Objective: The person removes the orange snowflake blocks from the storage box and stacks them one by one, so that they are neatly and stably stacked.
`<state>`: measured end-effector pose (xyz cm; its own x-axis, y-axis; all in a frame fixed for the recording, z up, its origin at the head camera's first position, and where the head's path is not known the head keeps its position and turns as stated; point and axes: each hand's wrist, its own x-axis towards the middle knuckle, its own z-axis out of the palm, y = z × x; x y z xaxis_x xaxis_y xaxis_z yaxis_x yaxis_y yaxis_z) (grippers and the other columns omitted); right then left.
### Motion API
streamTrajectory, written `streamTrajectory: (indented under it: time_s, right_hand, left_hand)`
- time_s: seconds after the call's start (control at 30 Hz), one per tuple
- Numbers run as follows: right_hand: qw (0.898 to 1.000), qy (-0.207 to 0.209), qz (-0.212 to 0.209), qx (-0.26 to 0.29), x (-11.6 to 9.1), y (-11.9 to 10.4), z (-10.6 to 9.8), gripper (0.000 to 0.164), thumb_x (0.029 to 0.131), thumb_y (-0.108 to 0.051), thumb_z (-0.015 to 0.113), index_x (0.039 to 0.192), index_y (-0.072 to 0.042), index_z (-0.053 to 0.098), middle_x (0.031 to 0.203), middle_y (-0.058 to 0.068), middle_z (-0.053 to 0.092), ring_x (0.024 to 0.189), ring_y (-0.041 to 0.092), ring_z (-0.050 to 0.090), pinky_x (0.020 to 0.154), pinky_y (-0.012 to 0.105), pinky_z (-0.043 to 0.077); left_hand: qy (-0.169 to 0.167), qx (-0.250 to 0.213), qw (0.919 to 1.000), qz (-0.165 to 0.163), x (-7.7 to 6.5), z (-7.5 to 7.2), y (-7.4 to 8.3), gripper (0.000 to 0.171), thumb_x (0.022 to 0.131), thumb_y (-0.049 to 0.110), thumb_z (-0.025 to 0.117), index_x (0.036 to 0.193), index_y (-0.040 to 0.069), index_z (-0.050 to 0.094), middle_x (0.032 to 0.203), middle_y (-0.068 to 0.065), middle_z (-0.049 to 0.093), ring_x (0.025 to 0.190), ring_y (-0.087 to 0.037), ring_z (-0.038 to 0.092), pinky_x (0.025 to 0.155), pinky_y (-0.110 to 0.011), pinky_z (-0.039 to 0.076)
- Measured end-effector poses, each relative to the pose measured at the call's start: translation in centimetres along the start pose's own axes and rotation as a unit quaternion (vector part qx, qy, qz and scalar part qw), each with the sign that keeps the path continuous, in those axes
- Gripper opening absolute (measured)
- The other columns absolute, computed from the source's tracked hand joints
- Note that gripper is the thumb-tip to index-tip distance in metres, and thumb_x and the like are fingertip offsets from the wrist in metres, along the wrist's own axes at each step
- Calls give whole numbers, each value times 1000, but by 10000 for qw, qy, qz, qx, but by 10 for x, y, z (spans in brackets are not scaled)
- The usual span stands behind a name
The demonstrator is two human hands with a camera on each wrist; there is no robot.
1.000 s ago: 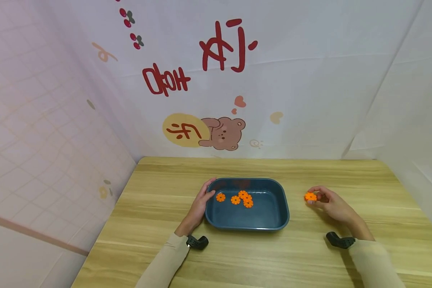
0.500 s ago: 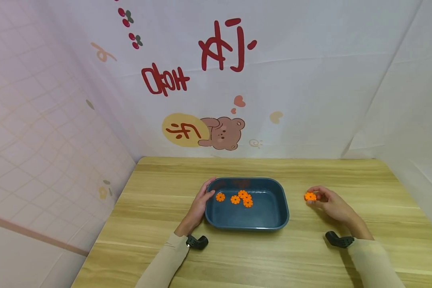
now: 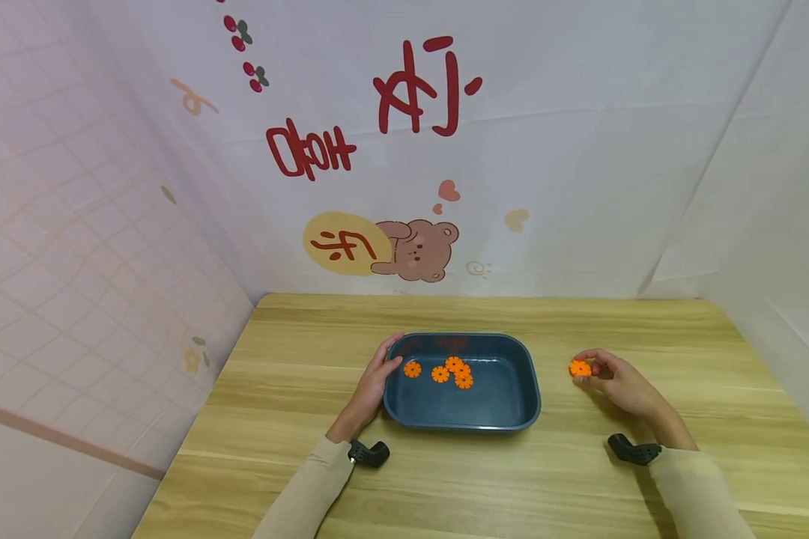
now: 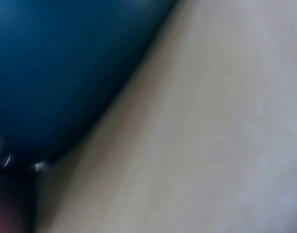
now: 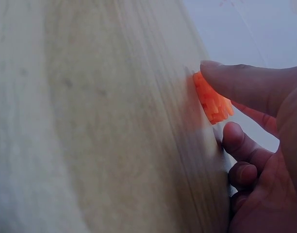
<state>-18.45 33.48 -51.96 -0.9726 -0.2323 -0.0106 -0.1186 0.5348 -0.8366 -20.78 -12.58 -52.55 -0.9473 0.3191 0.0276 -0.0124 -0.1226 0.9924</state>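
A dark blue rectangular tray (image 3: 492, 408) stands on the table. My left hand (image 3: 372, 385) grips its left wall, with the thumb over the rim and the fingers along the outside. Inside the tray lie several orange notched discs, a lone disc (image 3: 413, 369) near the thumb and the others, partly overlapping, around the middle disc (image 3: 440, 373). To the right of the tray, my right hand (image 3: 623, 383) pinches a small stack of orange notched discs (image 5: 214, 101) between thumb and fingers, low over the table. The left wrist view is blurred and shows mostly the tray's outer wall (image 4: 66, 73).
The wood-grain table (image 3: 485, 486) reaches back to a white printed wall cloth (image 3: 580, 150). Another cloth (image 3: 108, 247) hangs at the left. A black wrist mount (image 3: 369, 454) sits on the left wrist and a similar mount (image 3: 634, 451) on the right.
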Motion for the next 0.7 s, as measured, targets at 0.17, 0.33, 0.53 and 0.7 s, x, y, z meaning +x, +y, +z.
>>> streamTrajectory:
  time_s: [0.17, 0.33, 0.53, 0.7]
  right_hand:
    - [10000, 19, -21, -25, 1, 2, 2, 37, 93, -15, 69, 124, -1, 57, 93, 9, 53, 79, 13, 49, 66, 24, 42]
    - [9999, 42, -60, -92, 1, 3, 3, 39, 93, -17, 69, 126, 0, 57, 94, 9, 53, 79, 13, 49, 66, 24, 42]
    - [9997, 106, -128, -195, 0, 2, 2, 43, 93, -18, 70, 129, 0, 56, 93, 9, 54, 80, 13, 50, 67, 24, 42]
    - [9997, 213, 12, -123, -3, 2, -3, 46, 93, -20, 70, 132, -2, 55, 93, 8, 53, 77, 12, 51, 63, 25, 43]
  left_hand:
    - [-40, 6, 10000, 14, 0, -1, 0, 53, 107, 19, 40, 156, 5, 25, 164, -7, 20, 147, -25, 22, 104, -14, 32]
    - [10, 70, 10000, -18, -1, -2, 0, 52, 107, 18, 40, 156, 6, 26, 164, -5, 21, 147, -24, 23, 105, -16, 32]
    - [23, 93, 10000, -19, -1, -3, -1, 51, 107, 15, 39, 155, 6, 27, 163, -7, 21, 147, -26, 24, 105, -16, 32]
    - [0, 34, 10000, -5, 0, -1, -1, 51, 107, 15, 40, 155, 6, 27, 163, -7, 22, 147, -26, 25, 112, -27, 29]
